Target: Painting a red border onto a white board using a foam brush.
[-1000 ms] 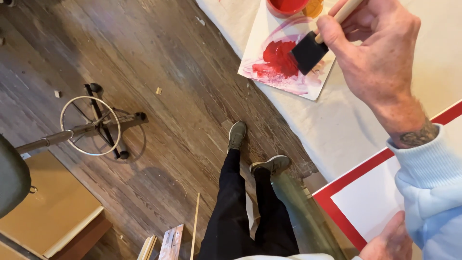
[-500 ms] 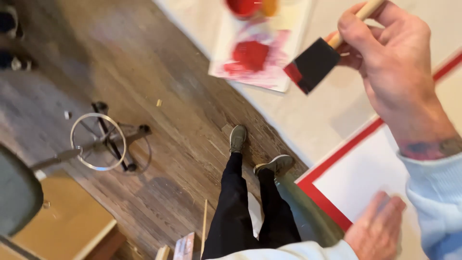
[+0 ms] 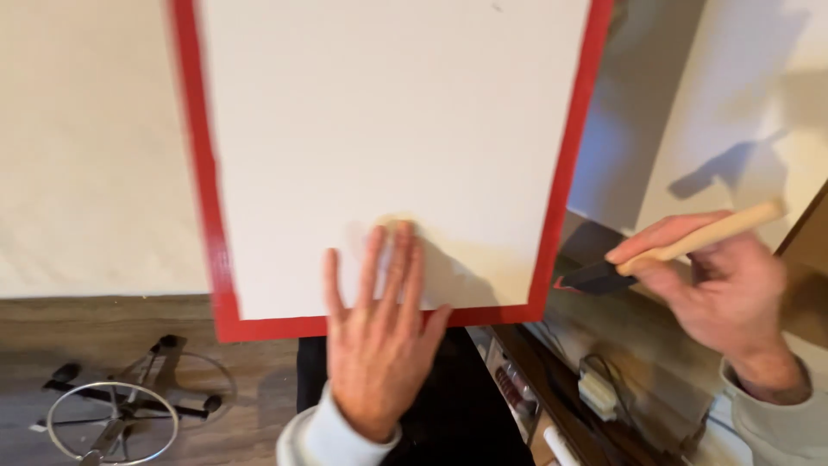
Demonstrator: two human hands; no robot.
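Looking down from the head camera, left to right. Bottom left: a stool base point(image 3: 116, 410) with a metal foot ring and dark legs, standing on wood-plank floor point(image 3: 52, 345). Above it, a cream cloth-covered surface point(image 3: 86, 173) fills the left side.

Centre: a white board point(image 3: 388, 147) with a red painted border point(image 3: 211, 233) running down its left edge, along the bottom and up the right edge. The board overhangs the cream surface toward the person.

Left hand point(image 3: 379, 336): open and flat, fingers spread, palm down. Fingertips rest on the white face of the board near its bottom edge; the palm crosses the red border strip. Holding nothing. Pale sleeve cuff at the wrist. Dark trousers point(image 3: 448, 414) below the hand.

Right of the board: pale wall panels point(image 3: 742, 95) carrying the shadow of the hand and brush. Below them, a cluttered dark area with cables and a small white box point(image 3: 595, 393); details too blurred to tell.

Right hand point(image 3: 716, 293): closed around the wooden handle of a foam brush point(image 3: 604, 276), thumb and fingers pinching it. Black foam head points left toward the board's right border, with a trace of red at its tip. Brush held just off the board's right edge, not touching it.
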